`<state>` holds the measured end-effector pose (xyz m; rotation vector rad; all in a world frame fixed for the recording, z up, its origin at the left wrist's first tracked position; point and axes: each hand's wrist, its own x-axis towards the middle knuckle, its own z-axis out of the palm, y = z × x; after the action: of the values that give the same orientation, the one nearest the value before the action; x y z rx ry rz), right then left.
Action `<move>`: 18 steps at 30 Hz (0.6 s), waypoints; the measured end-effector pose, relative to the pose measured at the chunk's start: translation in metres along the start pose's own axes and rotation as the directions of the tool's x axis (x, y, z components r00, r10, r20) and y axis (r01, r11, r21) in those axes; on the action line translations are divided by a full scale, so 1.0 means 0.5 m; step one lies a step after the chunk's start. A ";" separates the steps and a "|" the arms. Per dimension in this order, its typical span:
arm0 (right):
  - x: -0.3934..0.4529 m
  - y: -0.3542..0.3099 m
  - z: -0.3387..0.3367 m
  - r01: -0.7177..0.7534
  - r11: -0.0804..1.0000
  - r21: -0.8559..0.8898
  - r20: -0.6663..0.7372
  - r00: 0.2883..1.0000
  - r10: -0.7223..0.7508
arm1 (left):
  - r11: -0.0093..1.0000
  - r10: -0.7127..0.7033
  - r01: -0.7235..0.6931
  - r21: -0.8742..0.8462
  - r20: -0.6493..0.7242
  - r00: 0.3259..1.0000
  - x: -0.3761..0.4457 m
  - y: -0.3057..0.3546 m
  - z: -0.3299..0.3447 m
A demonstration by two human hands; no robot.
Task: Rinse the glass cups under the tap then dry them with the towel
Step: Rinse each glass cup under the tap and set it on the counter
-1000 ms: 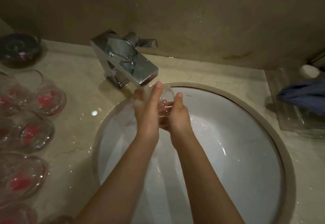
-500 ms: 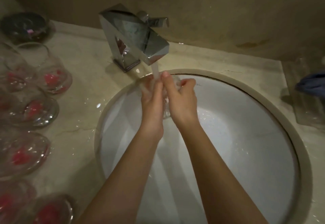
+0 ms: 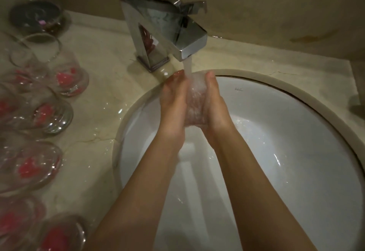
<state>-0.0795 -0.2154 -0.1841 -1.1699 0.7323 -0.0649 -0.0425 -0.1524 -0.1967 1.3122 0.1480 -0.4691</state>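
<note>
I hold a glass cup point(image 3: 195, 102) between my left hand point(image 3: 173, 102) and right hand point(image 3: 216, 108), fingers wrapped round its sides, over the sink point(image 3: 296, 152). Water from the tap point(image 3: 164, 27) pours into it. More cups point(image 3: 45, 112) stand on the table point(image 3: 102, 93) to my left.

Dim, warm light all over, a brownish cast on everything. The chrome tap point(image 3: 164, 25) catches soft reflections, and small glints sparkle off the wet counter point(image 3: 102, 112) at centre left. The white basin point(image 3: 286, 152) is the brightest patch, with streaks of glare at right. The glasses point(image 3: 49, 112) along the left edge smear with blur and wide-angle stretch. Corners fall into shadow.
</note>
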 end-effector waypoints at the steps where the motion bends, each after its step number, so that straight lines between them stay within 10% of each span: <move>1: 0.001 0.006 0.002 0.017 0.999 -0.043 -0.024 1.000 -0.018 | 0.998 0.047 -0.047 0.030 -0.010 0.999 -0.001 0.001 -0.001; 12: -0.014 0.005 0.002 -0.008 0.998 -0.063 -0.022 1.000 0.007 | 0.993 0.103 -0.103 0.053 0.003 0.995 -0.010 0.010 -0.007; 18: -0.027 -0.001 0.007 -0.088 0.983 0.161 0.041 0.996 0.083 | 0.993 -0.115 0.115 -0.010 0.029 0.993 -0.020 0.024 -0.015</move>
<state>-0.0880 -0.2071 -0.1765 -0.9801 0.7326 -0.0322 -0.0453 -0.1407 -0.1845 1.2900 0.2030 -0.5840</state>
